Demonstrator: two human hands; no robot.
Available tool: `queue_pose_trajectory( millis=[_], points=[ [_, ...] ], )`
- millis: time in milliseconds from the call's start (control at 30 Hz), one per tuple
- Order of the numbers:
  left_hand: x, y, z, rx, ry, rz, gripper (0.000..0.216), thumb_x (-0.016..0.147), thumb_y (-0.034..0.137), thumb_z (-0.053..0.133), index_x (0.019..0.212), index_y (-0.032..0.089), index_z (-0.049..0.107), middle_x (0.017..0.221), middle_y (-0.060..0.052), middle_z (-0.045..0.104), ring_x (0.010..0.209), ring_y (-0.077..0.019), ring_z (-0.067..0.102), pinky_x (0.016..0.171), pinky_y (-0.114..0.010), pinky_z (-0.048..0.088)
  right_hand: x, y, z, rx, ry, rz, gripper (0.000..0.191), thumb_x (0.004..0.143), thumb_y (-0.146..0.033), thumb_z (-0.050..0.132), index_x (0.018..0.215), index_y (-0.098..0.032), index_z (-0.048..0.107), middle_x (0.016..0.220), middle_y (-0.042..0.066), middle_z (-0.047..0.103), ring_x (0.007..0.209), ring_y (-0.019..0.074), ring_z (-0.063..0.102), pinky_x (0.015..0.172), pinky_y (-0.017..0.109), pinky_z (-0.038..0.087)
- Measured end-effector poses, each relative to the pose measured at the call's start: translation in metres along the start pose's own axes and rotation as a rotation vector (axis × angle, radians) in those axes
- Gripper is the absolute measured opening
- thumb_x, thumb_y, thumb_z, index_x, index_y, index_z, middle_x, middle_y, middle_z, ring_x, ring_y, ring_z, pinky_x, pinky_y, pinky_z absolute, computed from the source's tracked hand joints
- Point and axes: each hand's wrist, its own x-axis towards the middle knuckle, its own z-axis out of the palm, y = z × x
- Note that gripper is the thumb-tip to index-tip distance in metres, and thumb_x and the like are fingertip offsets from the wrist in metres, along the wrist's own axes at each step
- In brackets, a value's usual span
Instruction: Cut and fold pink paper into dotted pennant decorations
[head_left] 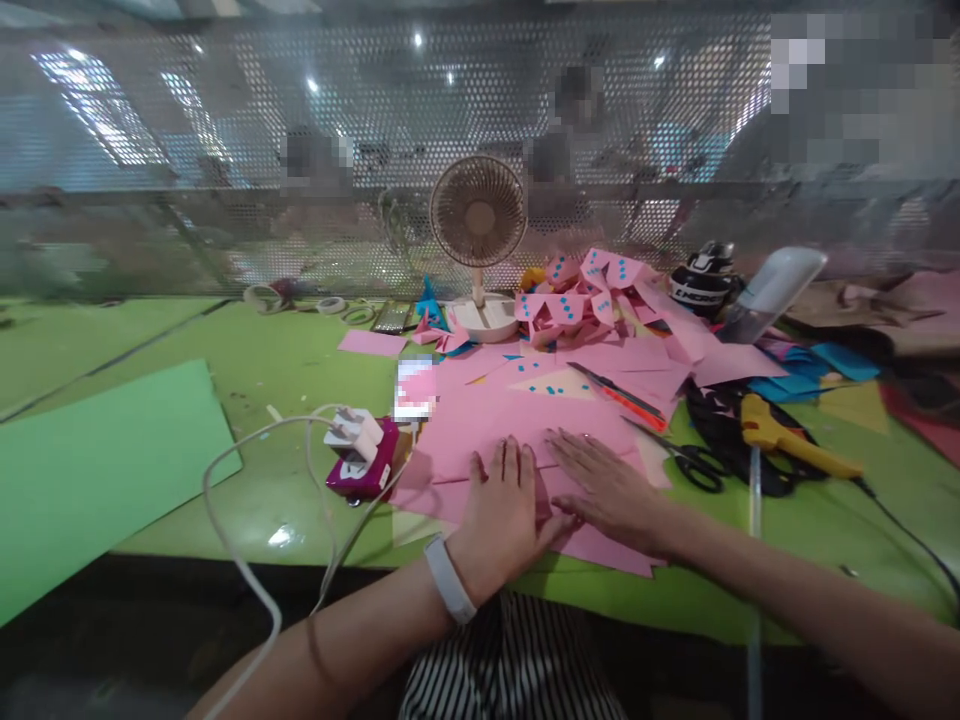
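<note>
Both my hands rest flat on pink paper (480, 430) in front of me, near the table's front edge. My left hand (504, 515) has its fingers stretched forward over a crease or edge in the sheet. To its right, my right hand (611, 490) lies with fingers spread, pointing to the left, its thumb close to the left thumb. More pink sheets lie beneath and behind. Beyond the right hand are a red-handled cutter knife (637, 408) and black scissors (697, 468). Small blue diamond pieces (546, 389) are scattered on the paper.
A desk fan (480, 215) stands at the back beside folded pink pieces (600, 290). On the left are a purple box (364, 470) with a white charger (354, 436), a cable and green sheet (127, 460). A yellow glue gun (795, 440) lies at right.
</note>
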Motion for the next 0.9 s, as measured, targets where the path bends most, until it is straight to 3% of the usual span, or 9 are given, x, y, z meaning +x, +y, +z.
queue_pose_trajectory(
  millis=[133, 300, 567, 900],
  points=[
    [-0.001, 0.005, -0.004, 0.034, -0.011, -0.067, 0.088, 0.080, 0.073, 0.026, 0.141, 0.009, 0.029, 0.142, -0.026, 0.032, 0.130, -0.0419, 0.029, 0.098, -0.064, 0.023, -0.002, 0.000, 0.003, -0.021, 0.005, -0.007, 0.073, 0.091, -0.053, 0.034, 0.146, -0.013, 0.008, 0.149, 0.014, 0.022, 0.137, 0.0249, 0.020, 0.111, 0.046, 0.024],
    [-0.002, 0.007, -0.012, 0.065, -0.070, -0.115, 0.096, 0.076, 0.078, 0.028, 0.142, 0.007, 0.027, 0.138, -0.032, 0.033, 0.126, -0.0464, 0.033, 0.095, -0.063, 0.028, -0.002, 0.000, 0.002, -0.016, 0.001, 0.003, 0.074, 0.091, -0.053, 0.034, 0.146, -0.014, 0.003, 0.150, 0.013, 0.019, 0.138, 0.0233, 0.017, 0.111, 0.045, 0.022],
    [-0.011, 0.000, -0.008, 0.081, -0.020, -0.133, 0.110, 0.069, 0.084, 0.022, 0.139, -0.001, 0.030, 0.135, -0.033, 0.037, 0.124, -0.0464, 0.036, 0.095, -0.056, 0.032, 0.000, -0.002, -0.004, 0.049, -0.014, 0.037, 0.073, 0.091, -0.054, 0.034, 0.146, -0.016, 0.007, 0.149, 0.012, 0.019, 0.138, 0.0232, 0.019, 0.112, 0.044, 0.023],
    [-0.020, -0.010, -0.008, 0.045, -0.013, -0.118, 0.118, 0.067, 0.086, 0.021, 0.133, -0.010, 0.034, 0.136, -0.036, 0.033, 0.127, -0.0424, 0.034, 0.102, -0.051, 0.030, -0.004, 0.005, -0.019, 0.135, -0.126, 0.076, 0.076, 0.088, -0.059, 0.035, 0.146, -0.015, 0.012, 0.150, 0.011, 0.015, 0.138, 0.0234, 0.015, 0.112, 0.043, 0.021]
  ],
)
